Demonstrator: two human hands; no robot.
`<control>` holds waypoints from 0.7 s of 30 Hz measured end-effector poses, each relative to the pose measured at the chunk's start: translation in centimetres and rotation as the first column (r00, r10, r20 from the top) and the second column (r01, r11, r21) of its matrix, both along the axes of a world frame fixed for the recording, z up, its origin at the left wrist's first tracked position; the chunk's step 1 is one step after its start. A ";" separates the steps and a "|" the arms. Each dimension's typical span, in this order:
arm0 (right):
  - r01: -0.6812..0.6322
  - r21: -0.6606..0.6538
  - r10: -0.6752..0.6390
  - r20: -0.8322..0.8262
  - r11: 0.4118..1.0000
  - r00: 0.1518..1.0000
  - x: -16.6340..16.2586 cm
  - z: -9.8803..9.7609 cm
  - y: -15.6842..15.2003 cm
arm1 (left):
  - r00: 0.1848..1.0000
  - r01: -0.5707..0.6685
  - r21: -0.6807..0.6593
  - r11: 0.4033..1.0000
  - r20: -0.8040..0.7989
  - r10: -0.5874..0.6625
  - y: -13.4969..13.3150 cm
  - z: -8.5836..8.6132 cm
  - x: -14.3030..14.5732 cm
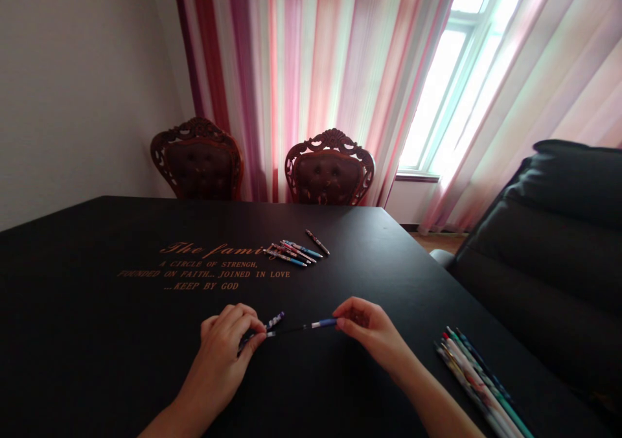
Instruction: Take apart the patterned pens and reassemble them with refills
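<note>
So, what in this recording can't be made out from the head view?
All in the head view:
Thin rod: left end hidden by the left grip.
Blue piece: right end hidden by the right grip.
Patterned piece: how far it runs behind the left grip.
Table lettering: top line's end partly covered by the pen pile, whose print is too small.
Lower-right pens: some ends cut off by the bottom edge.

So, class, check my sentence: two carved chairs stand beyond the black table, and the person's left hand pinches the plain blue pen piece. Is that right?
Not quite: the head view shows the plain blue pen piece pinched in the right hand, not the left hand. Two carved chairs do stand beyond the black table.
</note>
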State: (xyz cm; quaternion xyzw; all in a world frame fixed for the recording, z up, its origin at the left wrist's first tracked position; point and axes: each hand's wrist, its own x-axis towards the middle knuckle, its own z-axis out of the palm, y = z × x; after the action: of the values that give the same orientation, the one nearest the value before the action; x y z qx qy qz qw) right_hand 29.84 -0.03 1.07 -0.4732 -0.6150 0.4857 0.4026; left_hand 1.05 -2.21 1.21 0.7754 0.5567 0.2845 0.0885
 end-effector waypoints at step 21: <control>0.000 -0.069 -0.010 -0.152 0.998 0.988 -1.5 -0.4 -0.7 | 0.995 0.078 -0.028 0.997 0.059 -0.076 -0.7 0.0 0.6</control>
State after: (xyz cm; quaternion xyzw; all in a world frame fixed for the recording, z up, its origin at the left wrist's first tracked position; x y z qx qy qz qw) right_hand 28.34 -0.73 0.67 -0.4498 -0.5642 0.5402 0.4331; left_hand 1.65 -2.90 1.16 0.7864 0.5278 0.2946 0.1274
